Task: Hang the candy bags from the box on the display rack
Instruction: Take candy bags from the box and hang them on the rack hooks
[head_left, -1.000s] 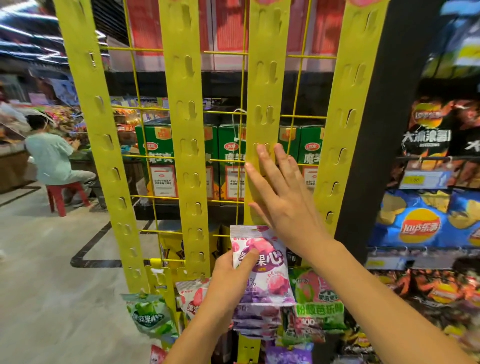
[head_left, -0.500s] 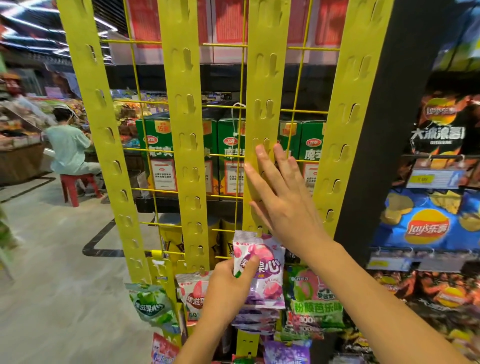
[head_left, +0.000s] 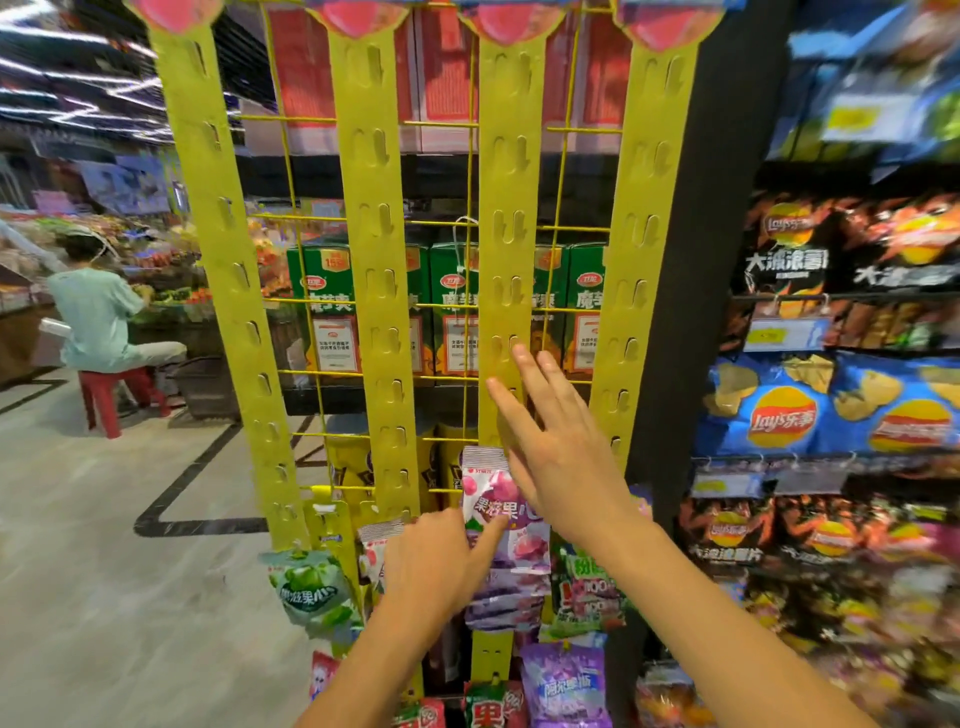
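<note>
Left hand (head_left: 434, 564): pinches the pink candy bag (head_left: 491, 486) at its lower left, thumb across the front.
Right hand (head_left: 563, 452): fingers straight, slightly spread, flat against the yellow strip (head_left: 511, 208).
Candy bag: upright against that strip's lower part, above other hanging bags (head_left: 506, 603).
Background: seated person (head_left: 96, 317) on a red stool (head_left: 106, 395).

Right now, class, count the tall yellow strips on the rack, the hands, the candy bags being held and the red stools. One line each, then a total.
Tall yellow strips: 4
Hands, left hand and right hand: 2
Candy bag in the left grip: 1
Red stool: 1
Total: 8
</note>
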